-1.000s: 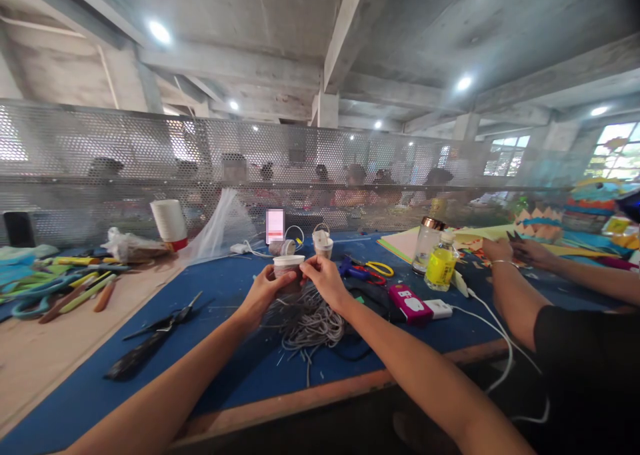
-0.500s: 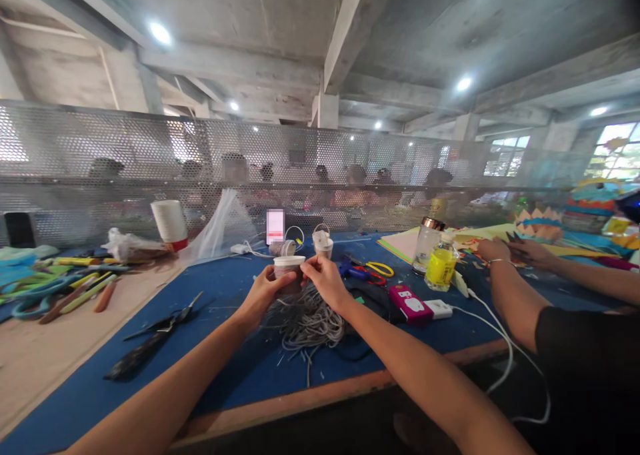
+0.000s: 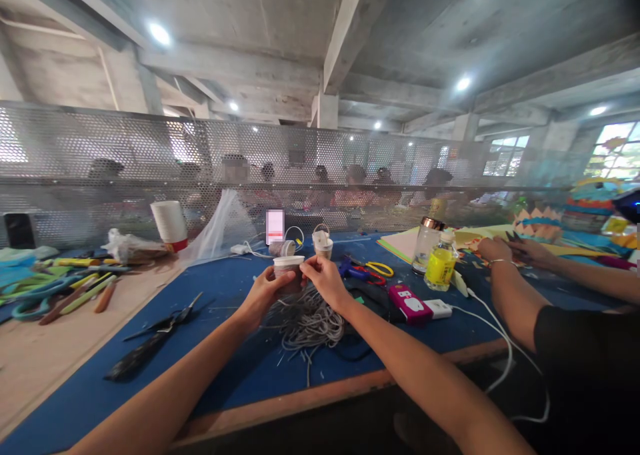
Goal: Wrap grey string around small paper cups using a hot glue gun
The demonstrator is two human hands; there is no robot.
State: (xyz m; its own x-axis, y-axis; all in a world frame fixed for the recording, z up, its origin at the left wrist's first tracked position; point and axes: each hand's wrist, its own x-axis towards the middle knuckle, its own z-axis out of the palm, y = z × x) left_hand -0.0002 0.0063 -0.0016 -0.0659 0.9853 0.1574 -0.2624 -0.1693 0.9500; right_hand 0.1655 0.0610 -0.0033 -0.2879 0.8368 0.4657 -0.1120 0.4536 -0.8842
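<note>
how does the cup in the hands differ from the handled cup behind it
The held cup is gripped in the left hand, with the right hand at its side; the handled cup seems to stand on the blue table. A loop rises above the handled cup; none shows on the held cup. The held cup is nearer the camera than the handled cup. Both look upright, with some white showing.

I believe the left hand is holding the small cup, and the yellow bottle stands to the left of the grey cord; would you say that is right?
Not quite: the yellow bottle stands to the right of the grey cord, as the head view shows. The left hand is indeed holding the small cup.
</note>
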